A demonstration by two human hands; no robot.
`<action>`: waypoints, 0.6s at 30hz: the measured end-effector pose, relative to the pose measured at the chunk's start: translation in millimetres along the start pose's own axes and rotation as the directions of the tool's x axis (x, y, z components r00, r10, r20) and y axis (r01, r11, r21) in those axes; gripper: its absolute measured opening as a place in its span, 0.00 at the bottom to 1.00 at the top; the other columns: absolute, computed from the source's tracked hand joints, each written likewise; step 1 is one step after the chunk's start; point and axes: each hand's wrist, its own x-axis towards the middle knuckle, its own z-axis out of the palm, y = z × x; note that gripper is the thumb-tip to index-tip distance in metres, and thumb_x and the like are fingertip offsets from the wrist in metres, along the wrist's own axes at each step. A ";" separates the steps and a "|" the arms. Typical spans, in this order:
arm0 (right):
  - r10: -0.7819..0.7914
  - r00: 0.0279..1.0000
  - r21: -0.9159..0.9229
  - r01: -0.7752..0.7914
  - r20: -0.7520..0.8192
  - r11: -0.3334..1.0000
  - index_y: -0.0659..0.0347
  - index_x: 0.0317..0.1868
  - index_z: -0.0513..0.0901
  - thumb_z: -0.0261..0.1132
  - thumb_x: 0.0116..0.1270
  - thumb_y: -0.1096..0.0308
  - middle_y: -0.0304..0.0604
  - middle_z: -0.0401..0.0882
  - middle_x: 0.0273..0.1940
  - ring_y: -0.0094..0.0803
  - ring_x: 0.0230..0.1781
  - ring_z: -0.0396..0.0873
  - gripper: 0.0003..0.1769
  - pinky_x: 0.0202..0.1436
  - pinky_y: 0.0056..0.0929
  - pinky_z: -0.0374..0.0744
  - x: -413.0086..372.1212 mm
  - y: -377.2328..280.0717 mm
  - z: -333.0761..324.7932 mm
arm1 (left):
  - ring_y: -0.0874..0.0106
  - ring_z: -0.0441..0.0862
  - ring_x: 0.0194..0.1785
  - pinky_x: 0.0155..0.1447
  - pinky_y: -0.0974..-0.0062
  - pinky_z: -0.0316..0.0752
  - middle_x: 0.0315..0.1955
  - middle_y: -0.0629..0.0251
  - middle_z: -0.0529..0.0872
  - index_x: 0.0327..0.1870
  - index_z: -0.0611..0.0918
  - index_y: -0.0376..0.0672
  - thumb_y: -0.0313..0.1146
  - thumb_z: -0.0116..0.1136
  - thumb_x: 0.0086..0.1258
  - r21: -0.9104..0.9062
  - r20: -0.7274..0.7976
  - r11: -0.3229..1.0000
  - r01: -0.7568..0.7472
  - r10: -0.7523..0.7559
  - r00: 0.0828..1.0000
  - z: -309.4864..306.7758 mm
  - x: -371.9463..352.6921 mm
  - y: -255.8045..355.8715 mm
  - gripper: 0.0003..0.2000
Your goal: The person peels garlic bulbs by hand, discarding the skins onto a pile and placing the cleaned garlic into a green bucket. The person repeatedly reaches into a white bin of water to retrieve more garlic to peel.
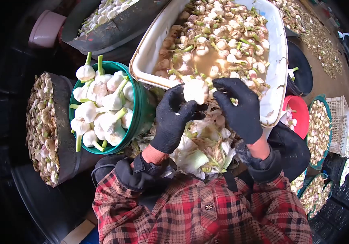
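Note:
A peeled white garlic bulb [196,91] sits in the grip of my left hand [172,116], its gloved fingers and thumb around the left side and underside. My right hand [241,107], in a matching black glove, is close on the bulb's right, fingers curved and apart with the tips right by it. Below both hands lies a heap of pale garlic skins [201,150] on my lap. Left of my left hand stands a green bucket [144,118] full of clean white garlic bulbs [101,107] with green stems.
Ahead is a white tub [278,61] of unpeeled garlic in brown water. A dark container [66,118] of garlic lies left of the bucket. On the right are a red basin [300,118], a black bucket [302,67] and a cream crate [337,122].

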 end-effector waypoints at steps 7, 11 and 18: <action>-0.136 0.985 -0.217 0.111 -0.103 0.970 0.60 0.36 0.83 0.69 0.56 0.74 0.44 0.81 0.34 0.42 0.34 0.81 0.06 0.37 0.35 0.79 -17.0 -4.2 26.9 | 0.71 0.82 0.47 0.51 0.74 0.80 0.46 0.58 0.81 0.55 0.74 0.33 0.21 0.62 0.62 0.395 -0.101 0.882 -0.256 0.319 0.942 -3.3 0.8 -16.9 0.19; -0.265 0.963 -0.379 0.226 -0.053 0.897 0.59 0.33 0.82 0.67 0.55 0.74 0.43 0.79 0.30 0.41 0.31 0.79 0.04 0.35 0.37 0.78 -19.7 -4.7 26.4 | 0.72 0.80 0.50 0.51 0.74 0.80 0.46 0.60 0.80 0.55 0.73 0.33 0.20 0.63 0.63 0.438 -0.088 0.870 -0.226 0.292 0.952 -4.8 -1.6 -18.0 0.20; -0.252 0.963 -0.350 0.205 -0.093 0.914 0.58 0.29 0.77 0.67 0.50 0.75 0.42 0.76 0.26 0.42 0.28 0.77 0.07 0.30 0.37 0.75 -26.3 5.1 29.5 | 0.73 0.80 0.51 0.56 0.75 0.76 0.46 0.61 0.81 0.52 0.75 0.34 0.20 0.64 0.61 0.469 0.006 0.819 -0.329 0.369 0.929 -7.4 1.6 -26.9 0.18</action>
